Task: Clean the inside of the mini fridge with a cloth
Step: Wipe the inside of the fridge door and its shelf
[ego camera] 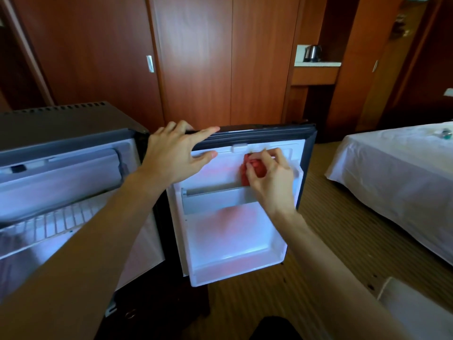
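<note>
Red cloth [255, 171] bunched in right hand [272, 179], pressed on door [232, 231] liner's upper part | left hand [175, 155] flat, fingers straight, over door's top edge | fridge [61, 168] open at left | bed [402, 173] at right

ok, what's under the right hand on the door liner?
A bunched red cloth, pinched by the right hand against the white inner face of the fridge door. The hand covers most of the cloth and the liner behind it.
</note>
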